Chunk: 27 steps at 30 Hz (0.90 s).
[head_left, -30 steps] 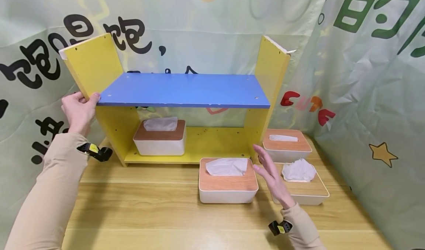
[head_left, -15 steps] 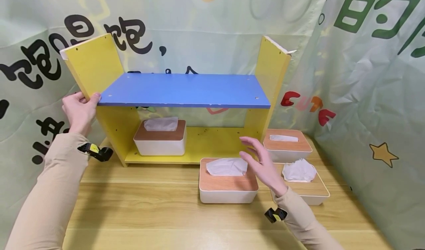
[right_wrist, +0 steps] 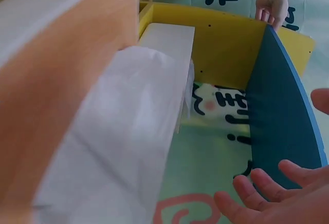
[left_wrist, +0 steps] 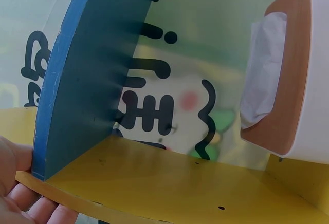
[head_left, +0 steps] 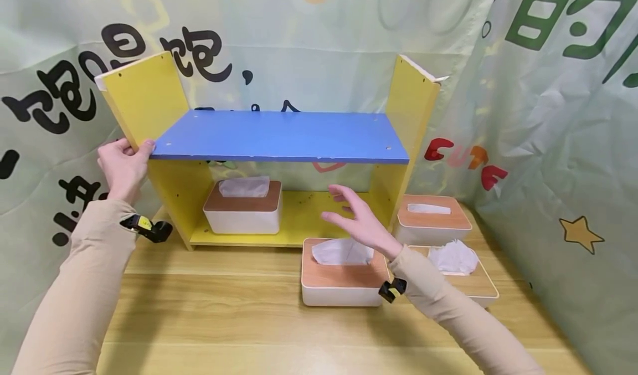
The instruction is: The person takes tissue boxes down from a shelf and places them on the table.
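Observation:
My left hand (head_left: 122, 170) grips the front edge of the left yellow side panel (head_left: 144, 95) of a small shelf unit, its thumb by the end of the blue shelf board (head_left: 284, 137). In the left wrist view, the curled fingers (left_wrist: 43, 208) wrap round that edge. My right hand (head_left: 361, 220) hovers with loosely bent fingers above the far part of a tissue box (head_left: 344, 296) standing before the shelf; it holds nothing. On the yellow lower board (head_left: 319, 209), at the left, sits another tissue box (head_left: 242, 221).
Right of the shelf, a tissue box (head_left: 433, 235) stands at the back. Nearer is one with a lighter wooden lid (head_left: 471, 286), partly hidden by my right sleeve. A printed cloth (head_left: 309, 81) hangs behind and at the sides of the wooden table (head_left: 224, 319).
My right hand has moved left, from beside the front tissue box to above it, and slightly up. My left hand keeps its grip on the side panel. The boxes stay put.

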Tool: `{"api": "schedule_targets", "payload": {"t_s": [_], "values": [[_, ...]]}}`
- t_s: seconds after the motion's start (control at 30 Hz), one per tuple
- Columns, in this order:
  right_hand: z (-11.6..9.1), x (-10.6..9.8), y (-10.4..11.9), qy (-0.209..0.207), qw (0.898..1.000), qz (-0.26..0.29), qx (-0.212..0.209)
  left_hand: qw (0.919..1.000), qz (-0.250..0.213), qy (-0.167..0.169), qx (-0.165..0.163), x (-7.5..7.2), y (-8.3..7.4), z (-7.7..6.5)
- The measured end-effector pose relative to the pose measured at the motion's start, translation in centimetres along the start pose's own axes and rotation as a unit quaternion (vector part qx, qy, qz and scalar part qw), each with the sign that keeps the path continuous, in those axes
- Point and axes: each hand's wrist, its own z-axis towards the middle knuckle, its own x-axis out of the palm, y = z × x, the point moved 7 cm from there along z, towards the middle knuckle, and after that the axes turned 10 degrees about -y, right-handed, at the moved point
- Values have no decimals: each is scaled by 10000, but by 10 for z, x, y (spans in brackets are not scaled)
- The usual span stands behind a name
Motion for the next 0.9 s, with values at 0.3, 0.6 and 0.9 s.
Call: {"api": "schedule_targets", "payload": {"t_s": [0.3, 0.6, 0.9], "values": [[31, 42, 0, 710, 9959, -8, 561, 10000, 10, -26, 10, 1, 2, -1], [55, 81, -7, 1336, 9823, -181, 1304, 10000, 0, -30, 38, 0, 2, -1], [74, 115, -3, 1677, 9731, -343, 1544, 9998, -156, 22, 99, 1, 0, -2]]}}
